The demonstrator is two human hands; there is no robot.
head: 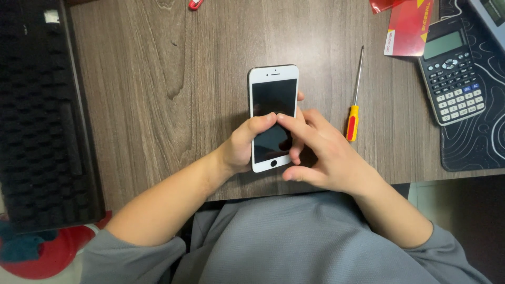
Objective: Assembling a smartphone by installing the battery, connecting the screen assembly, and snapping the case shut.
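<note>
- Nearest to me is my grey-sleeved lap, and just beyond it both hands meet on a white smartphone with a dark screen, held face up just above the bench edge.
- My left hand wraps the phone's left edge, thumb laid across the glass; it is grasping the phone.
- My right hand comes in from the other side, fingertips pressing on the middle of the screen beside the left thumb, with one finger curling behind the right edge; it too is closed on the phone.
- To handle it well, I judge the grip should stay on the edges, with light and even thumb pressure on the glass so the phone does not twist or slip.
- Just right of my right hand a slim screwdriver with a yellow and red handle lies on the bench, shaft pointing away from me, apart from the phone.
- Further right sits a dark calculator on a black patterned mat, with a red card beyond it.
- Well left of my left hand is a black keyboard.
- The bench is grey-brown wood grain; a small red object lies at its far edge.
</note>
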